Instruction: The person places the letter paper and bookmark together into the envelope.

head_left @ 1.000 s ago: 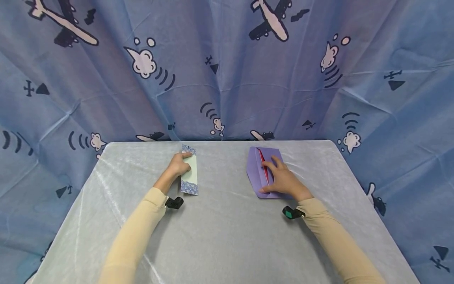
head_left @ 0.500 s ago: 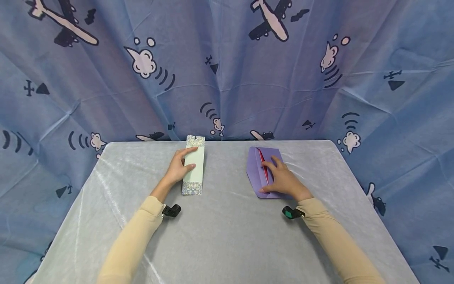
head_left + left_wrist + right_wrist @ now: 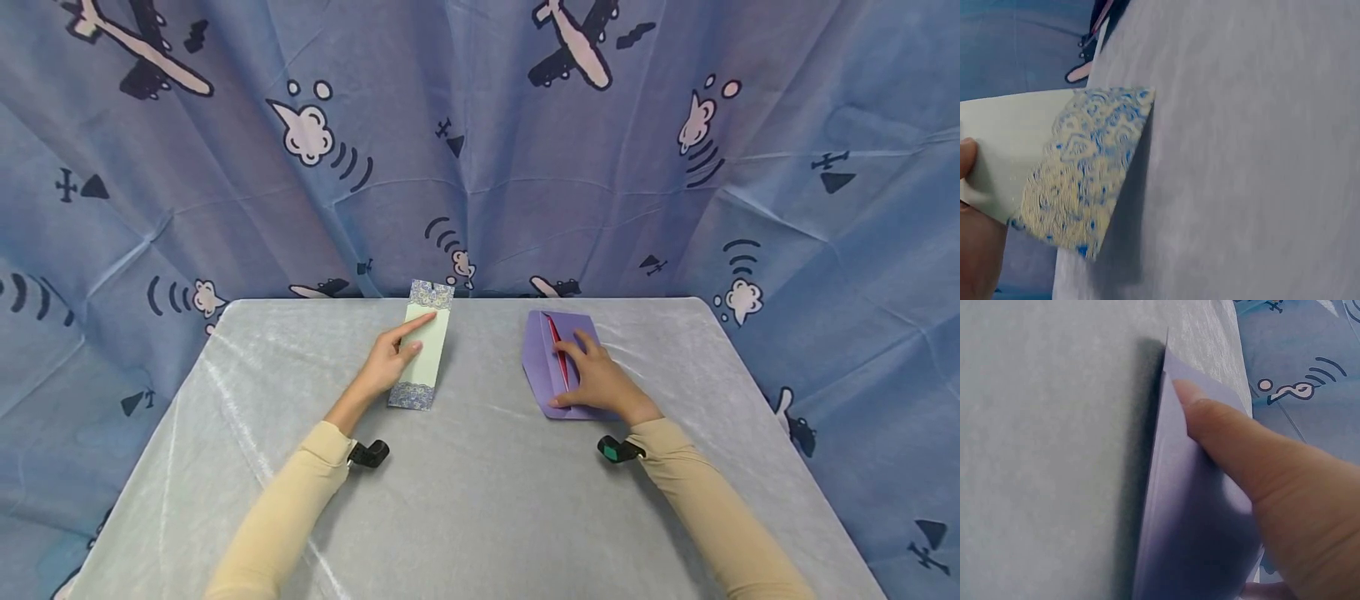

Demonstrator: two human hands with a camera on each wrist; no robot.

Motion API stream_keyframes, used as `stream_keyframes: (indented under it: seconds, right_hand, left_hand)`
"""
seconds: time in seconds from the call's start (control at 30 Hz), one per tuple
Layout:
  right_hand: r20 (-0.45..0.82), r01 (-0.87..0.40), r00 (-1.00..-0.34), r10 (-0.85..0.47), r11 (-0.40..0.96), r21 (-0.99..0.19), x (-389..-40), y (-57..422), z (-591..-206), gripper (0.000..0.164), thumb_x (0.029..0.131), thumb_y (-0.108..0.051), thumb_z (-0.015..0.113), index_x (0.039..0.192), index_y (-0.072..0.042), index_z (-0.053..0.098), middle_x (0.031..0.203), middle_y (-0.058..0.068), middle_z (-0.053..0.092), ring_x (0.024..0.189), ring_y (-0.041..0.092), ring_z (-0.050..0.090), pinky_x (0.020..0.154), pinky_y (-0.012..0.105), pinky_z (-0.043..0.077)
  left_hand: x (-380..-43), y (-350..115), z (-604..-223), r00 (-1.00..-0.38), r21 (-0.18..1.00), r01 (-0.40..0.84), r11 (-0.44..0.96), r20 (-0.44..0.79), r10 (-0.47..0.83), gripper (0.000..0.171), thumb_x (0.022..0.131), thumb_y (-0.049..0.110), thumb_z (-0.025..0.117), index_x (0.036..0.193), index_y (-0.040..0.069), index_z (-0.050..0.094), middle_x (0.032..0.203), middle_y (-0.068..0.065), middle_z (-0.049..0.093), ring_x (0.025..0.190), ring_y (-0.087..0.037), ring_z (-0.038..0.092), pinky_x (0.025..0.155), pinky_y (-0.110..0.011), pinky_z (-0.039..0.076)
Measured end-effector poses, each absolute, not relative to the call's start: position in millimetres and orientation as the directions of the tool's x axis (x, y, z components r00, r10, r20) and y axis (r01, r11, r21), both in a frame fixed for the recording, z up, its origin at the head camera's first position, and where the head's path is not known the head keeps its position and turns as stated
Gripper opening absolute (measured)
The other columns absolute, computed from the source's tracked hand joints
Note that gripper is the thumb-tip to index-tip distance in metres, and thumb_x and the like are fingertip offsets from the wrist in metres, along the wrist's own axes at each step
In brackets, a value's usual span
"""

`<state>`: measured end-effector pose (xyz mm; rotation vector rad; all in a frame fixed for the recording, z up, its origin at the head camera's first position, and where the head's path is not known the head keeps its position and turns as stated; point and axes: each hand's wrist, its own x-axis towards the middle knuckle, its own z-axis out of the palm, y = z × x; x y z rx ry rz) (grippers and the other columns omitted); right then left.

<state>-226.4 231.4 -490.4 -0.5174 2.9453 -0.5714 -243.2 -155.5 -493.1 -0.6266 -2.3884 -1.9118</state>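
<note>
My left hand (image 3: 384,360) holds a bookmark (image 3: 424,354), with the thumb and index finger across its front and the other fingers hidden behind. The bookmark is a long pale green card with blue floral bands at both ends and a small dark mark at its top edge. In the left wrist view its banded end (image 3: 1088,162) throws a shadow onto the cloth. My right hand (image 3: 600,382) grips a purple envelope (image 3: 534,362) by its mouth, thumb at the near end and fingers at the far end. The mouth gapes, showing a red inside (image 3: 558,354).
A pale grey cloth covers the table (image 3: 480,500). Its far edge meets a blue curtain (image 3: 480,150) printed with planes and clouds. Bare cloth lies between the bookmark and the envelope. A small black wrist camera (image 3: 369,454) sits at the left sleeve.
My left hand has picked up the bookmark and moved it a little to the right, its top now leaning right and overlapping the table's far edge. The right hand and envelope stay put.
</note>
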Motion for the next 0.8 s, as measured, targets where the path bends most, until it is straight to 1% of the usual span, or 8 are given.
stream_keyframes:
  seconds: [0.23,0.3,0.37,0.5,0.6,0.67,0.77,0.8]
  right_hand:
    - [-0.037,-0.306,-0.938,-0.346,0.872,-0.381,-225.6,230.2,-490.3,0.1,0.063,-0.052,0.089,0.145,-0.017,0.044,0.158,0.032,0.019,0.138,0.059,0.031,0.105,0.069,0.036]
    - [-0.037,-0.304,-0.938,-0.344,0.873,-0.382,-226.1,230.5,-490.9,0.1,0.063,-0.052,0.089,0.145,-0.017,0.043,0.158,0.032,0.019,0.139,0.059,0.031,0.105,0.069,0.036]
    - [-0.039,-0.301,-0.939,-0.341,0.873,-0.385,-226.1,231.2,-490.8,0.1,0.063,-0.052,0.089,0.145,-0.018,0.043,0.159,0.031,0.019,0.139,0.058,0.03,0.106,0.069,0.036]
    - [-0.042,-0.305,-0.937,-0.347,0.871,-0.385,-225.6,230.5,-490.2,0.1,0.063,-0.051,0.089,0.145,-0.017,0.044,0.158,0.032,0.018,0.139,0.059,0.03,0.106,0.069,0.036]
    - [-0.046,-0.306,-0.936,-0.348,0.873,-0.38,-225.1,230.0,-489.9,0.1,0.063,-0.051,0.089,0.145,-0.017,0.043,0.158,0.032,0.018,0.139,0.059,0.03,0.106,0.069,0.036]
    - [-0.047,-0.301,-0.938,-0.343,0.875,-0.378,-225.0,230.0,-489.8,0.1,0.063,-0.051,0.089,0.145,-0.017,0.043,0.159,0.032,0.018,0.139,0.059,0.03,0.106,0.069,0.036]
    - [-0.046,-0.297,-0.94,-0.339,0.876,-0.38,-225.5,230.3,-490.6,0.101,0.063,-0.051,0.089,0.146,-0.017,0.043,0.159,0.031,0.018,0.14,0.058,0.03,0.106,0.069,0.036]
    - [-0.044,-0.297,-0.94,-0.338,0.876,-0.38,-225.6,230.3,-490.9,0.1,0.063,-0.051,0.089,0.146,-0.017,0.043,0.159,0.031,0.018,0.14,0.058,0.03,0.106,0.069,0.036]
  left_hand:
    - [-235.2,-144.2,-482.5,-0.916,0.951,0.304,0.056,0.275,0.291,0.052,0.095,-0.009,0.05,0.144,0.008,0.051,0.156,-0.008,0.044,0.15,-0.021,0.032,0.125,-0.037,0.019]
    - [-232.7,-141.2,-476.6,-0.913,0.952,0.305,0.037,0.281,0.296,0.052,0.094,-0.009,0.051,0.144,0.006,0.05,0.157,-0.011,0.042,0.152,-0.024,0.026,0.126,-0.04,0.015]
    - [-230.8,-138.5,-472.9,-0.912,0.951,0.307,0.03,0.284,0.297,0.05,0.095,-0.008,0.052,0.143,0.005,0.051,0.16,-0.011,0.035,0.155,-0.024,0.017,0.126,-0.044,0.013]
    - [-227.0,-135.6,-469.9,-0.907,0.938,0.342,0.055,0.314,0.281,0.048,0.094,-0.008,0.053,0.14,0.005,0.054,0.168,-0.004,0.009,0.156,-0.022,-0.003,0.126,-0.048,0.007]
    - [-222.1,-132.2,-466.2,-0.893,0.912,0.396,0.107,0.356,0.275,0.052,0.094,-0.01,0.05,0.142,0.009,0.054,0.169,0.001,-0.004,0.157,-0.023,-0.007,0.126,-0.05,0.009]
    - [-218.3,-128.9,-462.7,-0.884,0.89,0.429,0.152,0.379,0.272,0.054,0.095,-0.01,0.049,0.143,0.014,0.054,0.169,0.0,0.002,0.157,-0.025,-0.005,0.124,-0.053,0.013]
    - [-214.2,-123.7,-458.5,-0.866,0.855,0.479,0.197,0.424,0.264,0.054,0.095,-0.009,0.049,0.142,0.016,0.055,0.165,-0.009,0.024,0.154,-0.03,0.017,0.118,-0.056,0.029]
    - [-213.4,-122.2,-457.9,-0.862,0.845,0.492,0.211,0.438,0.257,0.053,0.095,-0.009,0.049,0.142,0.016,0.056,0.161,-0.011,0.033,0.151,-0.03,0.025,0.118,-0.056,0.029]
